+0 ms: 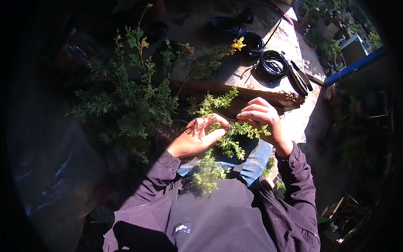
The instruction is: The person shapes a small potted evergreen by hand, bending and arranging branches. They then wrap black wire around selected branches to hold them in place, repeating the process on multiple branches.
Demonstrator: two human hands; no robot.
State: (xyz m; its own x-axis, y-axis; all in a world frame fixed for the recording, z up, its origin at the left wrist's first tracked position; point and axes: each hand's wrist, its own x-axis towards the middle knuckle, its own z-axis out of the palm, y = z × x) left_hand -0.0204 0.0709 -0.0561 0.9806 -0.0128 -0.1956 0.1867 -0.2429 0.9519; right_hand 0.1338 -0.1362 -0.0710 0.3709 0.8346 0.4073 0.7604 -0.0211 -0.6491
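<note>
A leafy conifer branch [233, 140] with bright green, scaly sprays runs between my hands, above my lap. My left hand [194, 136] pinches it between thumb and fingers. Close by on the right, my right hand [264, 119] has its fingers curled together at the same branch; whatever lies inside them is hidden. More conifer foliage [130, 103], darker and bushier, spreads to the left of my left hand. One sunlit spray [208, 170] hangs in front of my chest.
A worn wooden tabletop [289, 42] stands ahead, its thick edge just beyond my hands. On it lie several coils of black wire [273, 64] and a long-handled tool like pliers or shears [299, 77]. A blue bar [354, 66] crosses at right; clear plastic sheeting [54, 176] hangs at left.
</note>
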